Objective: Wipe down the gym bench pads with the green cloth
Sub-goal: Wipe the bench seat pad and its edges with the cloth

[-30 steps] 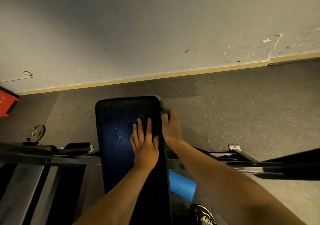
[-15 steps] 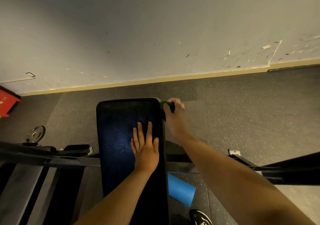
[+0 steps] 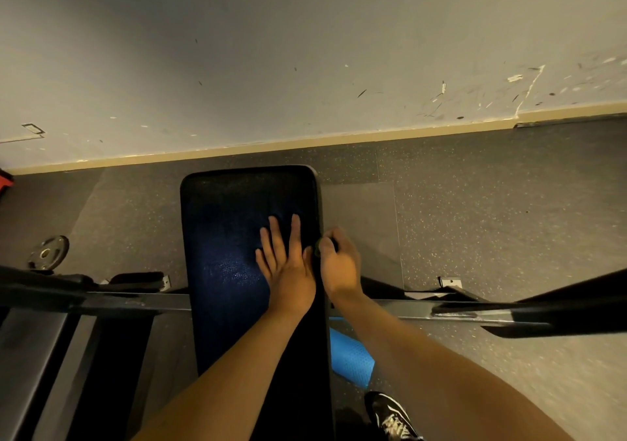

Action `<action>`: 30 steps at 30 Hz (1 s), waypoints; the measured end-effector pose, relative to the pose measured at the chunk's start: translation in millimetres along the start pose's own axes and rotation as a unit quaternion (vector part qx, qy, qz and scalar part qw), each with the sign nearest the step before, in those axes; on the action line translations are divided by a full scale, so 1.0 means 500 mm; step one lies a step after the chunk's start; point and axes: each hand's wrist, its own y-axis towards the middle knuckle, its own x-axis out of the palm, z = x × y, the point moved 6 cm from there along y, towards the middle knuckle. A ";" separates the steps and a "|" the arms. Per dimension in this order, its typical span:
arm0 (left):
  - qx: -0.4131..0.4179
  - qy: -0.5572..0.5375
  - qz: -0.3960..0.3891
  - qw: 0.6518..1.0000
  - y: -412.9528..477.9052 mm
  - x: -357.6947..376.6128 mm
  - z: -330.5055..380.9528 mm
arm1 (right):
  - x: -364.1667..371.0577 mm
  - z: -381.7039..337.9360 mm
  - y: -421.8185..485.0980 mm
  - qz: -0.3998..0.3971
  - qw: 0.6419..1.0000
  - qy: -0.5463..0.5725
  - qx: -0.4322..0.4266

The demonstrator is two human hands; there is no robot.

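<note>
Against the scuffed wall (image 3: 305, 50), my right hand (image 3: 339, 264) has slid back down the counter pad's (image 3: 230, 237) right edge, grip closed on the mostly hidden green cloth (image 3: 318, 247); my left hand (image 3: 286, 264) stays flat.

head view, looking steeply down, close

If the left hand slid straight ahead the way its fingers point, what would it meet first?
Nothing but more pad: the left hand lies flat on the bench pad, fingers pointing to its far end. Past that edge come floor and wall, probably.
</note>
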 end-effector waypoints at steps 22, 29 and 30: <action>-0.007 0.018 -0.051 0.998 -0.104 0.028 -0.028 | 0.009 0.093 -0.059 0.017 0.997 -0.075 -0.029; 0.006 -0.008 -0.001 1.000 -0.112 0.045 -0.048 | -0.019 0.089 -0.032 -0.050 0.997 -0.052 -0.018; 0.005 -0.009 0.001 1.000 -0.112 0.047 -0.048 | -0.017 0.067 -0.004 -0.039 0.998 -0.037 -0.027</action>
